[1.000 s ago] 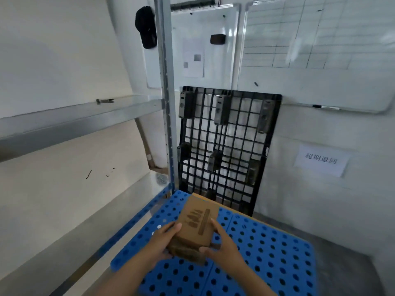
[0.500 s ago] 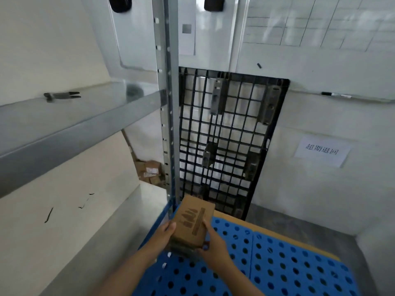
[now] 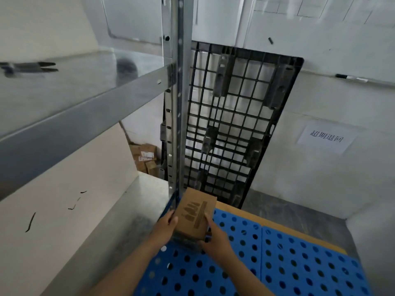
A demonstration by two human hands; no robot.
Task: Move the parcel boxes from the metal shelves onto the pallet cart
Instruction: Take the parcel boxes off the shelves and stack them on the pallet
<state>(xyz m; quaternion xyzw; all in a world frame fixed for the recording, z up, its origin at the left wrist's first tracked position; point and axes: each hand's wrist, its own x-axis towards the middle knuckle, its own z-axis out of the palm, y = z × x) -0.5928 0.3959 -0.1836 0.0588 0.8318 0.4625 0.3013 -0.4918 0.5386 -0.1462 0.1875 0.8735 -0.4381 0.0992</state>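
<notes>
A small brown parcel box with a dark printed logo is held over the far left corner of the blue perforated pallet cart. My left hand grips its left side and my right hand grips its right side and near edge. The box's underside is hidden, so I cannot tell whether it touches the cart. The metal shelves stand at the left, their upright post just beyond the box.
A black plastic pallet leans against the white wall behind the cart. Some cardboard boxes lie on the floor behind the shelf post. Dark pliers rest on the upper shelf. A paper label is stuck on the wall.
The view has moved closer and dipped toward the shelf post. Both hands carried the box left and farther away, toward the cart's far left corner.
</notes>
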